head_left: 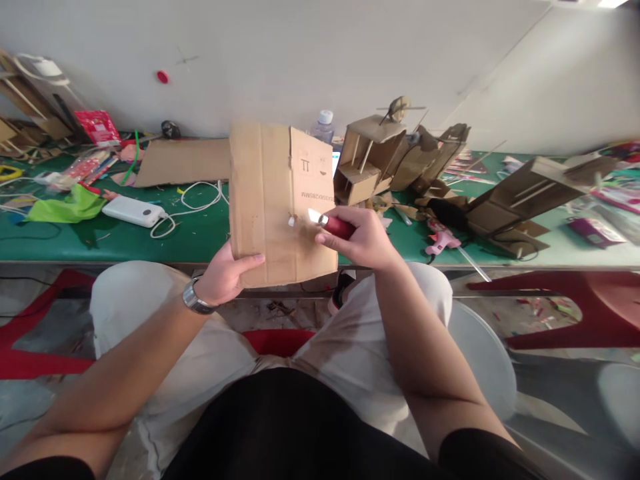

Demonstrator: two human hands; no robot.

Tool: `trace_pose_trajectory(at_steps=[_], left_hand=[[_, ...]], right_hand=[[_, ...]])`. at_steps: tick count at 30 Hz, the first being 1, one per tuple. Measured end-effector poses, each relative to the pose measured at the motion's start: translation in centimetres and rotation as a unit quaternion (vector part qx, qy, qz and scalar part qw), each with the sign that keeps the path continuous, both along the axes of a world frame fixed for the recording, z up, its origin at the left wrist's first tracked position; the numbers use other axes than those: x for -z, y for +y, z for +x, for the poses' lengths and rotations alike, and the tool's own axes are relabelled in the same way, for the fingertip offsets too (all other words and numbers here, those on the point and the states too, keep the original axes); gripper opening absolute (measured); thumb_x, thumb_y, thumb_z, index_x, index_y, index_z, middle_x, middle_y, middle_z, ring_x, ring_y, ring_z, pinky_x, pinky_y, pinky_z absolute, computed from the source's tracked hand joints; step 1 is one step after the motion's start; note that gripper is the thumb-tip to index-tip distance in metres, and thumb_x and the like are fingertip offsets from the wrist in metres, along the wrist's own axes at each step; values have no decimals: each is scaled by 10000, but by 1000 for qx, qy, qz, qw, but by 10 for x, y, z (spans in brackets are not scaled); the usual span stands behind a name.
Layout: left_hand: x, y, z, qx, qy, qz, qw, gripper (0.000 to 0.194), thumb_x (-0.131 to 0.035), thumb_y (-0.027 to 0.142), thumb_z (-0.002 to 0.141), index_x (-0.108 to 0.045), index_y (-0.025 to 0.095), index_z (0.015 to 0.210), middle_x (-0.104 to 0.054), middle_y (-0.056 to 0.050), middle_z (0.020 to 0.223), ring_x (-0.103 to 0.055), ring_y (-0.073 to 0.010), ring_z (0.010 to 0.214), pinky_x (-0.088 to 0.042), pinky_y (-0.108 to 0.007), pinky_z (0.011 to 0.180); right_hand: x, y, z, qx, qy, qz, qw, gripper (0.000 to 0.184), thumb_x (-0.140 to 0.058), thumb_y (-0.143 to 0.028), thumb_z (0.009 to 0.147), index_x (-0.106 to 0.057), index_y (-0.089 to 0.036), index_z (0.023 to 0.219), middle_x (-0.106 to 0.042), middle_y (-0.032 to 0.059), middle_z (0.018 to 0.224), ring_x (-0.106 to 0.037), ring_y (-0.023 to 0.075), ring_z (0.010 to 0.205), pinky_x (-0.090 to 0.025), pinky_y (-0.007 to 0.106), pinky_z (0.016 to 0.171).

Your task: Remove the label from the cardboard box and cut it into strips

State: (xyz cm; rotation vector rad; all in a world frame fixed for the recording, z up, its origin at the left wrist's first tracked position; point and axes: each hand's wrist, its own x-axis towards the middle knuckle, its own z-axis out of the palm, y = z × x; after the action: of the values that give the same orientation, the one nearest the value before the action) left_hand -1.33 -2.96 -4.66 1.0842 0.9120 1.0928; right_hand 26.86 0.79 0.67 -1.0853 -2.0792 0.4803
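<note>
A piece of cardboard (270, 193) with printed marks is held up over my lap, in front of the green table. My left hand (227, 273) grips its lower left corner, thumb on the near face and fingers hidden behind. In my right hand (363, 237) is a utility knife (337, 227) with a red handle, its bright blade pointing left over the cardboard. A small white spot (292, 220) shows on the cardboard by the blade tip; I cannot tell whether it is a hole. Whether the blade touches the cardboard is unclear.
Cardboard models (367, 157) stand on the green table (200, 233) to the right, near a pink glue gun (440, 239). Leftward lie a white power bank (133, 211) with a cable, a flat cardboard sheet (185, 160) and green cloth (70, 205). Red stools (595, 310) stand below.
</note>
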Motion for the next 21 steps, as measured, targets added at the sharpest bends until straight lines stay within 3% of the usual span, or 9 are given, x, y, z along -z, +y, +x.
trace_pose_trajectory(at_steps=[7,13,21], left_hand=[[16,-3,4,21,52,59,997,657,-843,386,837,-611,209,1425,-702,-127,1421,-617,-380,1369,-477,-569,1189],[11,-5,8,24,64,75,995,714,-841,418,837,-573,206,1464,-711,-139,1398,-636,-378,1341,-503,-546,1163],[12,-8,10,39,64,64,995,736,-837,422,837,-550,206,1479,-686,-151,1431,-626,-386,1353,-508,-561,1152]], right_hand=[[21,-4,-33,78,37,30,996,205,-768,-364,865,-766,-230,1021,-778,45,927,-686,220,809,-514,355,750],[27,-4,-40,99,51,59,992,86,-745,-308,860,-727,-224,853,-731,46,861,-659,212,777,-502,350,717],[28,-1,-41,116,37,30,992,67,-694,-230,799,-629,-226,781,-690,40,799,-612,219,755,-468,355,706]])
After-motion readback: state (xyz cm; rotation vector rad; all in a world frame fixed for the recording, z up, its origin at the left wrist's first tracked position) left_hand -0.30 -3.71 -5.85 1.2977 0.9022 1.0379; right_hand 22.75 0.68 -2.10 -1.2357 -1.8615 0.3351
